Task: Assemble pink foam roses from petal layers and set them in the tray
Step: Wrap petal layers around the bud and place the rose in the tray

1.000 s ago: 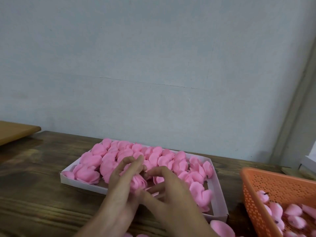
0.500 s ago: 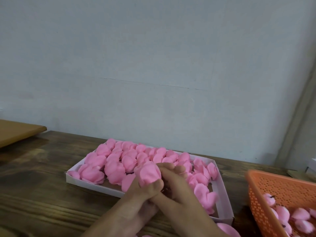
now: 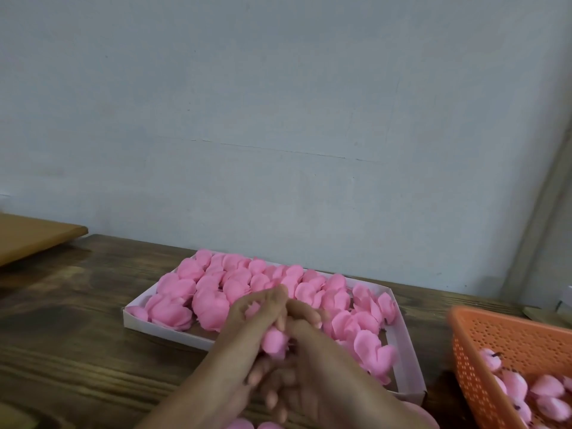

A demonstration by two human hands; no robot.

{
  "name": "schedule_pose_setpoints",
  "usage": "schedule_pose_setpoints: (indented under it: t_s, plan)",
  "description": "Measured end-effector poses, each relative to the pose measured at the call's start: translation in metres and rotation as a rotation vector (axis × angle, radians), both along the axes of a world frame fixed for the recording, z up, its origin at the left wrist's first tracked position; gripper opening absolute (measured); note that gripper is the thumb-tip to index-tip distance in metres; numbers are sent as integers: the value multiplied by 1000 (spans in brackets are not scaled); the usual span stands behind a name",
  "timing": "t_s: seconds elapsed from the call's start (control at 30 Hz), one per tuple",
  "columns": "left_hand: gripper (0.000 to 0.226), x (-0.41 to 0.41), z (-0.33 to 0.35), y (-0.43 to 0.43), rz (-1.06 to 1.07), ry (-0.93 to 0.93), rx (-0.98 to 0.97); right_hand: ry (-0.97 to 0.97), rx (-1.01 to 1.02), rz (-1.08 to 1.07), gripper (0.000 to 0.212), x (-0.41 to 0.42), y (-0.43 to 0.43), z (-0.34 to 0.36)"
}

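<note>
Your left hand [image 3: 257,315] and right hand [image 3: 318,363] both curl round one rose [image 3: 274,343] over the mostly filled tray [image 3: 410,354], whose right end shows bare floor.

A dark, grained wooden bench [image 3: 71,342] ran along a pale blue-grey wall [image 3: 278,88], which bore a thin crack [image 3: 284,151] across its middle. A tan board [image 3: 28,236] lay at the far left, overhanging the bench edge. An orange perforated basket [image 3: 513,339] stood at the right. A pale upright strip [image 3: 540,224] leaned along the wall's right side.
</note>
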State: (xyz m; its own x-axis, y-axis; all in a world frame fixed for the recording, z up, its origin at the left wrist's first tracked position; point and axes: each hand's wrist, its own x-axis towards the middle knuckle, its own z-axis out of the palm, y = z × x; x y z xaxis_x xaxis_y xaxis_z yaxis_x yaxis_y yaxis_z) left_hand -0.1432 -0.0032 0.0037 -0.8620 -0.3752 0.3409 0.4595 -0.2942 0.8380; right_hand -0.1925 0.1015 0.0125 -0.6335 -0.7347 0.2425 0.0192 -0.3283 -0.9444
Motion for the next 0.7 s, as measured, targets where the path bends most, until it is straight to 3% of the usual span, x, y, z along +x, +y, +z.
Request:
schedule_pose_setpoints:
  t_s: [0.03,0.07,0.1,0.13,0.2,0.27,0.4,0.5,0.57,0.7]
  plan:
    - [62,1,2,-1,63,-29,14,159,102,149,28,4,0,-8]
    - [70,0,3,-2,88,-47,48,162,256,64,31,-1,0,-17]
    - [80,0,3,-3,118,-89,48,90,248,-35,32,-5,4,-16]
    - [78,-2,0,-4,145,-100,46,102,173,-51,30,-12,8,-17]
    - [49,-2,-2,1,237,-121,8,225,159,-36,26,-7,4,-15]
    - [47,0,0,4,239,-123,-10,255,181,-48,25,-4,3,-15]
    - [64,4,4,7,111,-95,86,-118,196,30,11,14,-1,-3]
    - [59,6,8,11,127,-67,83,-254,308,5,27,15,-4,-3]
    - [52,5,9,11,133,-81,95,-100,403,-40,27,13,3,2]
    - [40,-1,5,-2,307,-71,197,548,513,-199,24,4,21,12]
